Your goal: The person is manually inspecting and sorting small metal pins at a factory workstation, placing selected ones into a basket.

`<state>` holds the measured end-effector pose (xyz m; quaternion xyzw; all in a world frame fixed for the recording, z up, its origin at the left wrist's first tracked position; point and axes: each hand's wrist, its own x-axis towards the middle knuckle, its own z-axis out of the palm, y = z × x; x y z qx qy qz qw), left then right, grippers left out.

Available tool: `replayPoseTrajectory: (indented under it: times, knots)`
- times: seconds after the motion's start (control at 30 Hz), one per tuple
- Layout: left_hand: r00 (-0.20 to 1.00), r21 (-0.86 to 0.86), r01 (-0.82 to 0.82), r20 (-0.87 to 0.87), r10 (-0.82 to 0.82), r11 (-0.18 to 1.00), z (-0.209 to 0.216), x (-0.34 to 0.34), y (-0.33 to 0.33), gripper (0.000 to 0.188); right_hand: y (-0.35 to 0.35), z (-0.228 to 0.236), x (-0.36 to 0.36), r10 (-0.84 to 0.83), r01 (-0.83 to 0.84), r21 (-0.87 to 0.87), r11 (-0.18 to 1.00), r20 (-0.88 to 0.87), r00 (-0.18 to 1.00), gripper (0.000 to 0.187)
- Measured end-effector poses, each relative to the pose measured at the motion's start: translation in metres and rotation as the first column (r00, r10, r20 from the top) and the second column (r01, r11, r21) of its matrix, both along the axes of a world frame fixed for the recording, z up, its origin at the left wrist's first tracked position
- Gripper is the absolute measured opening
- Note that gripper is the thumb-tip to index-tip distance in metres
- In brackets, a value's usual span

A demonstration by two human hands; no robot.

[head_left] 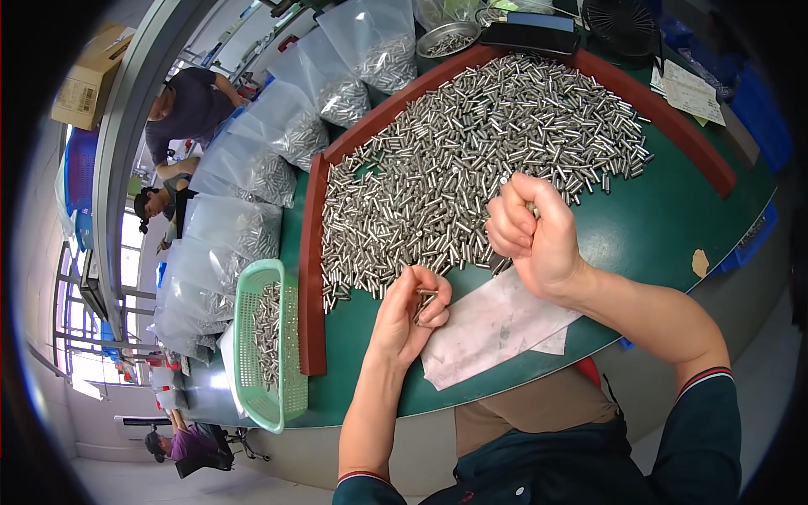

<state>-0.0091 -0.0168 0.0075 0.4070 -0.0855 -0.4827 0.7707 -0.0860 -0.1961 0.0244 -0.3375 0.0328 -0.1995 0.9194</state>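
Note:
A broad heap of small shiny metal pins (pixel 471 151) is spread over the green table. At the heap's near edge, my left hand (pixel 397 324) is closed with its fingers curled round several metal pins (pixel 426 296), whose ends show between thumb and fingers. My right hand (pixel 543 240) is raised above the heap's right side in a loose fist. The round end of one metal pin (pixel 505 179) shows by its curled index finger; the rest of its grip is hidden. Below the hands, a stained white cloth (pixel 492 332) lies on the table.
Red-brown wooden rails (pixel 312 269) border the heap. To the left stand a green plastic basket (pixel 290 379) holding pins and several clear bags of pins (pixel 341 97). At the back are a metal bowl (pixel 431 49), a dark phone-like device (pixel 530 38) and a black fan (pixel 621 25). Other people work farther left.

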Motion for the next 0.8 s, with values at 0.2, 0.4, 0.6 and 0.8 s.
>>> replayPoseTrajectory:
  times: [0.2, 0.4, 0.6, 0.8]
  knots:
    - [0.379, 0.317, -0.372, 0.910, -0.169, 0.872, 0.001, -0.007, -0.014, 0.010, -0.001, 0.001, 0.002, -0.010, 0.010, 0.002, 1.000, -0.016, 1.000, 0.037]
    - [-0.200, 0.382, -0.294, 0.872, -0.447, 0.876, -0.001, -0.009, -0.030, 0.020, -0.004, 0.005, 0.002, -0.037, 0.037, 0.027, 0.999, -0.005, 0.999, 0.037]
    - [-0.205, 0.351, -0.333, 0.879, -0.431, 0.875, -0.003, -0.009, -0.032, 0.015, -0.007, 0.005, 0.001, -0.039, 0.039, 0.002, 0.999, 0.003, 0.999, 0.039]
    - [-0.352, 0.384, -0.273, 0.813, -0.463, 0.882, -0.001, -0.007, -0.031, 0.015, -0.005, 0.004, 0.003, -0.035, 0.035, 0.007, 0.999, 0.001, 0.999, 0.038]
